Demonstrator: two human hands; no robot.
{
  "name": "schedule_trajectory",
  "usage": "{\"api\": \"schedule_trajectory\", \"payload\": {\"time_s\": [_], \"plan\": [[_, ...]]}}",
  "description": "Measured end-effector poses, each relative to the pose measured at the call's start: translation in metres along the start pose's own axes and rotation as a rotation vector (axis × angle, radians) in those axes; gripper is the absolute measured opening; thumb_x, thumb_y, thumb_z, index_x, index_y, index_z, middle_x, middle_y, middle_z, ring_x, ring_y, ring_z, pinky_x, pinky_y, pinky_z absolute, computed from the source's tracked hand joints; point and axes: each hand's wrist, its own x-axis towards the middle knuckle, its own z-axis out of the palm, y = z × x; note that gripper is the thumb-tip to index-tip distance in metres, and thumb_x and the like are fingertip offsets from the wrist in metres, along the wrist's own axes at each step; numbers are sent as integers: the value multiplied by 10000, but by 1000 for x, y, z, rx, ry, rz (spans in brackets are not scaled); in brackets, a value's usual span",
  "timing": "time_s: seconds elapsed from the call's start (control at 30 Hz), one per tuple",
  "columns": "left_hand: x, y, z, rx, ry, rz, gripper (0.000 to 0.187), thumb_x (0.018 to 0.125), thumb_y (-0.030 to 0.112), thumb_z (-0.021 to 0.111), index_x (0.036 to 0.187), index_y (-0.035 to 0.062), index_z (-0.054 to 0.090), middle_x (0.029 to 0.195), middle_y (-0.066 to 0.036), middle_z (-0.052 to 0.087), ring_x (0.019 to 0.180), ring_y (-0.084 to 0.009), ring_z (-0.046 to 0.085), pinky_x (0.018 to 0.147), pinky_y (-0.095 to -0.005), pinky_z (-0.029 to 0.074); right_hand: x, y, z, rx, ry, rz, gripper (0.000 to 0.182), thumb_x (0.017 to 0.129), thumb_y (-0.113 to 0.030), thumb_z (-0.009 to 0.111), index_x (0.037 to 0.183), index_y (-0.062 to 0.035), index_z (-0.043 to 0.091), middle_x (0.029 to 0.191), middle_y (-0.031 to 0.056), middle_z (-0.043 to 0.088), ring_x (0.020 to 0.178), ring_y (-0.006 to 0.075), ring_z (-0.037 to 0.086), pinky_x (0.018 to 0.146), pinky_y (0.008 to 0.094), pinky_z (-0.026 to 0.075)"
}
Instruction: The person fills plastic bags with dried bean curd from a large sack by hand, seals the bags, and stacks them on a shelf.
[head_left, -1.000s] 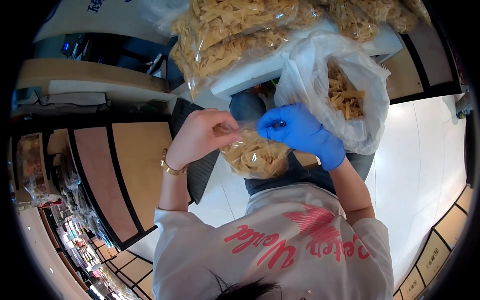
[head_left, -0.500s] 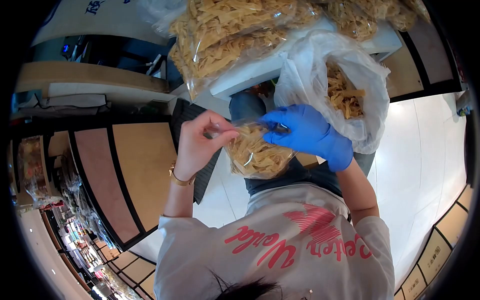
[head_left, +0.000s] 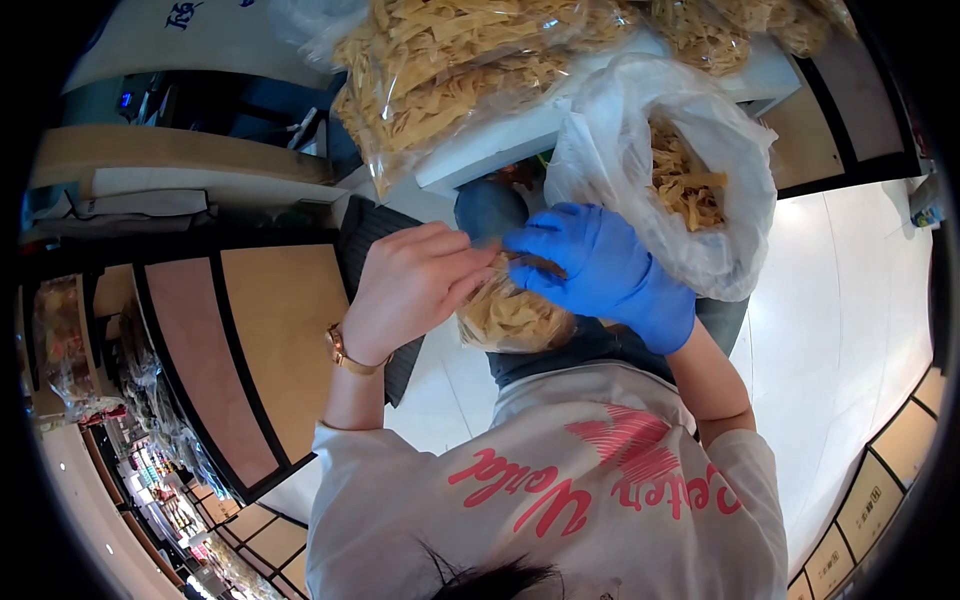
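On my lap sits a clear plastic bag (head_left: pixel 515 318) filled with pale yellow dried strips, its upper end gathered upward. My left hand (head_left: pixel 420 285), bare and with a watch on the wrist, pinches at the bag's neck with its fingertips. Across from it, my right hand (head_left: pixel 605 275) in a blue glove has its fingers closed round the same neck. A small dark strip (head_left: pixel 540 264) shows under the gloved fingers; I cannot tell what it is. Both sets of fingertips meet over the neck, which they mostly hide.
Beyond my right hand stands a white plastic bag (head_left: pixel 592 150), open, with loose yellow strips (head_left: pixel 685 180) inside. Large clear bags (head_left: pixel 450 90) of the same strips lie on a white table (head_left: pixel 500 150) ahead. Wooden-panelled cabinets (head_left: pixel 285 340) line the left side.
My left hand has turned over and moved right, bringing its fingertips against the gloved fingers at the bag's neck. The right hand has shifted slightly left.
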Motion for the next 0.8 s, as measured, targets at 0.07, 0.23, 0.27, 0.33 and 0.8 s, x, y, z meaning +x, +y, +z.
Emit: {"api": "schedule_trajectory", "payload": {"time_s": [0.07,0.23,0.27,0.33,0.8], "plan": [[5,-1,3,29,-9,87,68,724,135,668,771,89,649,685,-17,547,630,-204,552,543,-327,442,0,5,6,26,16,5,223,821,-301,590,922,-112,648,856,82,616,762,304,601,699,413,484],[12,-11,7,-277,-145,-109,63,749,140,655,754,84,626,714,-25,563,679,-224,572,585,-324,455,6,11,0,248,-101,135,237,793,-258,659,940,-73,640,854,114,638,742,305,600,689,375,481],[15,-11,10,-447,-173,-257,72,755,147,653,753,82,623,723,-30,567,693,-237,582,594,-331,459,9,12,0,313,-178,254,233,793,-250,656,931,-64,635,848,120,639,743,309,599,687,374,479],[17,-3,11,-330,-110,-253,90,758,167,651,758,80,629,721,-39,586,687,-250,592,590,-341,461,14,12,-3,376,-250,383,229,793,-242,654,922,-54,630,842,126,640,744,314,597,686,373,477],[15,-12,18,-292,-16,-299,111,811,102,655,885,19,667,722,-99,663,593,-174,638,528,-245,451,0,17,-27,792,-143,418,454,769,-205,719,1193,-118,579,980,88,645,931,175,616,826,299,480]]}}
